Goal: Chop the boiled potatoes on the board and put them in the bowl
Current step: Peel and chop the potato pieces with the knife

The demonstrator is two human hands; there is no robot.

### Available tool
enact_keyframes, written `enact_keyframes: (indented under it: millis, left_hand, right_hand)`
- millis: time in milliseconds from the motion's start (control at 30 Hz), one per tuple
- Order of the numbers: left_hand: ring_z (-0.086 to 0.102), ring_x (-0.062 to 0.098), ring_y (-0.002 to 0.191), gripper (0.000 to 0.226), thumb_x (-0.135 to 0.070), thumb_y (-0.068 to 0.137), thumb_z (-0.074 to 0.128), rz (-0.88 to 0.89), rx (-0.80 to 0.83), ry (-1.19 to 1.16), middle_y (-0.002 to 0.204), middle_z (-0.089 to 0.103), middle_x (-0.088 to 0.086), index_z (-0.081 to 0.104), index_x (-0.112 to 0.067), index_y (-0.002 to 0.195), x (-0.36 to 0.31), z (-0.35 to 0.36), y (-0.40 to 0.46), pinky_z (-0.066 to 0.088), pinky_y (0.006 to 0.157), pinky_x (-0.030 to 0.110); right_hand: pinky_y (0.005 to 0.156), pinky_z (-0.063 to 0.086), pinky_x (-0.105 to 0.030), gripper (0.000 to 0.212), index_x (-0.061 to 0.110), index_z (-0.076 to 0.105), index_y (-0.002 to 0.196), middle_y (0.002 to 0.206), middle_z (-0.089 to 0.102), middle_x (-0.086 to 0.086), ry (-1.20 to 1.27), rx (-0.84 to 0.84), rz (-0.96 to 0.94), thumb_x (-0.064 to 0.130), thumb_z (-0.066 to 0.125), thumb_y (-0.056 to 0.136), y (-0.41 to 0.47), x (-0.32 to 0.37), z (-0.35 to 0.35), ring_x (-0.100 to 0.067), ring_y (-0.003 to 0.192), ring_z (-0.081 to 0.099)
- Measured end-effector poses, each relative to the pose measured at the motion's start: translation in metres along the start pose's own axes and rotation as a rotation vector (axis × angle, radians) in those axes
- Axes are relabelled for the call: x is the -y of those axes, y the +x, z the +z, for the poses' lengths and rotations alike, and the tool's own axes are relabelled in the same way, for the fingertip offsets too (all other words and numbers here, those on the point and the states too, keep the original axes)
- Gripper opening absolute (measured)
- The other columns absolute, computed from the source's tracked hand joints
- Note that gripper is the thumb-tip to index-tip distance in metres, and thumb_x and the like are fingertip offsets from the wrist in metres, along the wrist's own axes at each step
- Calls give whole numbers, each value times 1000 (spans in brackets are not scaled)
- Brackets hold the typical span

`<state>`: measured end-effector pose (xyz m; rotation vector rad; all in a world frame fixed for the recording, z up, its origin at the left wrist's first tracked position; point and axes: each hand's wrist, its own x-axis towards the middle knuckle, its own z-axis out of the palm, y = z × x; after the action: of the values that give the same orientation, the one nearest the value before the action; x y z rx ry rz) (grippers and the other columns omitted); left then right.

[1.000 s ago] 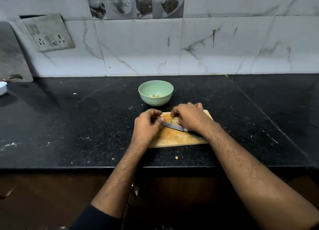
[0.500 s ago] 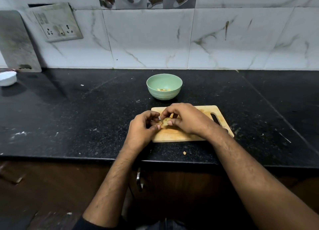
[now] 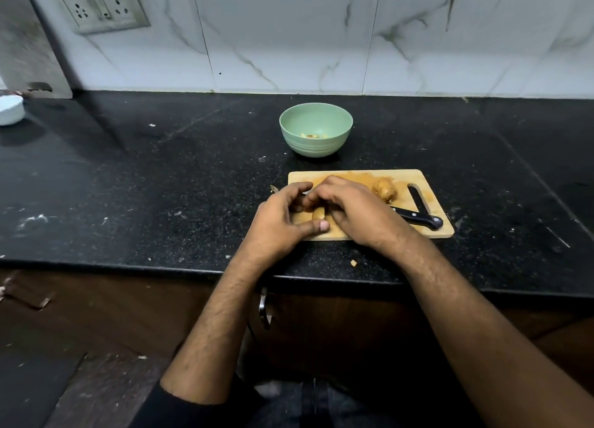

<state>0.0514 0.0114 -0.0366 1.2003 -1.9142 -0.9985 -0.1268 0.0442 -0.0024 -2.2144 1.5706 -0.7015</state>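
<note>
No readable text, brand, number or sign shows anywhere in view. The switch plate [image 3: 99,4] on the wall carries only sockets and switches, with no lettering that can be made out.

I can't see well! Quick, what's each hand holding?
Left hand: curled round a potato piece.
Right hand: curled over the same piece; the knife lies free.

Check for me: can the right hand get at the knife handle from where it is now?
Probably yes. The knife lies on the cutting board just right of the right hand, its black handle uncovered with nothing on it. But that hand and the left hand are cupped round potato pieces, which need releasing first.
</note>
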Motion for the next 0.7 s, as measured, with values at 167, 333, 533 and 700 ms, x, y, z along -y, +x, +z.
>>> enact_keyframes:
  millis: [167,333,533,700]
  left_hand:
    - [65,-2,99,57,-40,69,90,-15,-63,-12,100,72,-18,66,-33,120,-1,8,2,50,103,40]
    - [62,2,96,42,-61,63,75,-19,-178,101,97,68,-22,66,-40,98,-6,17,4,48,100,47]
    - [60,6,99,34,-52,77,78,33,-245,234,100,64,-16,64,-35,103,-12,19,10,43,102,48]
    - [59,12,103,37,-52,80,76,25,-256,314,103,64,-14,64,-30,108,-15,21,15,40,97,44]
  right_hand:
    - [93,41,-36,37,34,60,126,123,53,6,-431,-72,160,11,60,97,-13,-4,-27,-20,115,51]
    - [80,43,-35,46,32,52,135,123,50,0,-551,60,258,4,52,99,-35,0,-37,-24,112,50]
    - [91,45,-37,60,33,48,138,123,52,0,-565,107,284,-7,47,93,-27,-3,-37,-24,114,47]
    - [82,48,-34,39,19,59,125,109,58,-2,-455,70,327,9,60,88,-23,-1,-35,-23,104,55]
